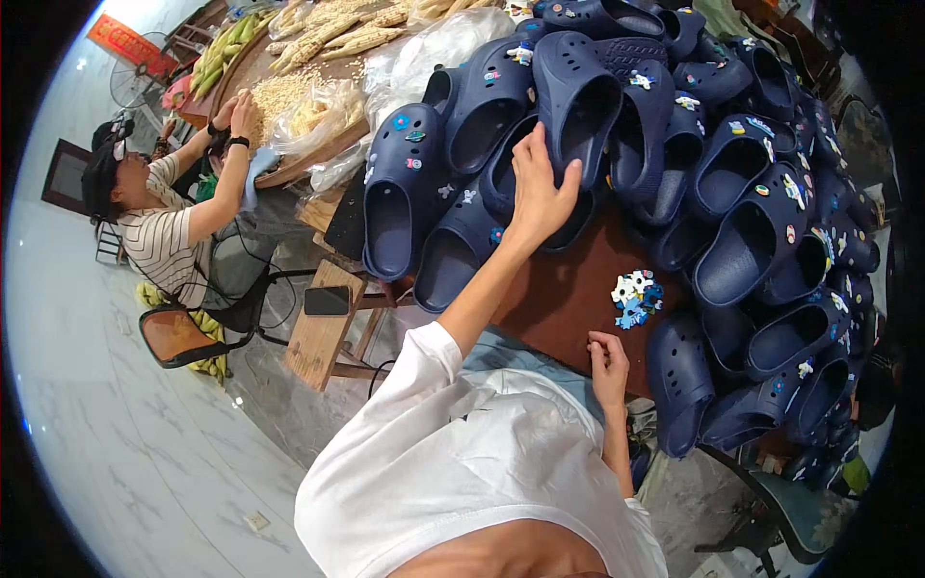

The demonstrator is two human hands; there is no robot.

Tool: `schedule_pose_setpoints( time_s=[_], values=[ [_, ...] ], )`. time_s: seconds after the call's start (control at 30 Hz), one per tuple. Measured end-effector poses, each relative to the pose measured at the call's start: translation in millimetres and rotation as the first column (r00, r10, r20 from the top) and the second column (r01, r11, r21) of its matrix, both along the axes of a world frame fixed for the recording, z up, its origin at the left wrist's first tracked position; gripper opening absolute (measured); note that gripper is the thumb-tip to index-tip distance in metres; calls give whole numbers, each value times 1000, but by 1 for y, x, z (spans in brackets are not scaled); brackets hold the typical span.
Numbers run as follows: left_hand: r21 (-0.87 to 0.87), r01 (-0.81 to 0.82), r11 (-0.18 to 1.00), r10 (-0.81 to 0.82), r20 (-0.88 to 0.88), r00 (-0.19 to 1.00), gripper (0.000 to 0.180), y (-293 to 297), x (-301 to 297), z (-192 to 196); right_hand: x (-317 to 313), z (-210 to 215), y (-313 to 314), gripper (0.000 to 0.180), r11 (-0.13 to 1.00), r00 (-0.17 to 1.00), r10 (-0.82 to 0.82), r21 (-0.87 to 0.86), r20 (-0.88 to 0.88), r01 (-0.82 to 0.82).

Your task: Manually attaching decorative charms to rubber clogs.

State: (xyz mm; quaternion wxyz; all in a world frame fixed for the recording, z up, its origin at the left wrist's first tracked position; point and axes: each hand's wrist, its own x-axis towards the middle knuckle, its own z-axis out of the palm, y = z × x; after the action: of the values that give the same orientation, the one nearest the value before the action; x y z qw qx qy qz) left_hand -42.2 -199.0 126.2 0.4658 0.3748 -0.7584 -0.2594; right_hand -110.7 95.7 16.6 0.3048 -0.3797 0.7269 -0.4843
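Observation:
My left hand (541, 193) reaches up to a navy clog (575, 91) on the pile. The thumb lies by its heel and the fingers along its left side, gripping it. The clog's upper has holes and shows no charm I can make out. Near the table's front edge, my right hand (609, 368) rests with loosely curled fingers and a gap between them; nothing shows in it. Just above that hand lies a small heap of white, blue and black shoe charms (636, 298). A plain navy clog (680, 380) lies beside it on the right.
Many navy clogs (740, 252), several with charms, are piled across the brown table (549, 299). At left, a person (159, 207) handles corn kernels at a round table (289, 171). A phone (328, 301) lies on a wooden stool (310, 349). A chair (785, 506) stands at lower right.

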Motion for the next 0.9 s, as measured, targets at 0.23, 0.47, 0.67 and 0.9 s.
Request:
schedule_pose_setpoints(
  time_s=[0.23,0.47,0.67,0.9],
  values=[
    [0,19,1000,-19,-67,998,58,46,51,26,-1,-7,4,19,1000,999,-29,10,-21,29],
    [-58,-460,886,457,-60,887,49,56,134,-1,0,-5,4,18,998,999,-28,63,-47,31],
    [77,-384,920,389,-57,920,46,1,180,-38,0,-5,0,17,1000,999,-9,-4,-37,9],
    [13,-401,916,398,-153,905,26,-22,180,-35,-3,-8,5,20,999,999,-45,-12,-2,45]
  ],
)
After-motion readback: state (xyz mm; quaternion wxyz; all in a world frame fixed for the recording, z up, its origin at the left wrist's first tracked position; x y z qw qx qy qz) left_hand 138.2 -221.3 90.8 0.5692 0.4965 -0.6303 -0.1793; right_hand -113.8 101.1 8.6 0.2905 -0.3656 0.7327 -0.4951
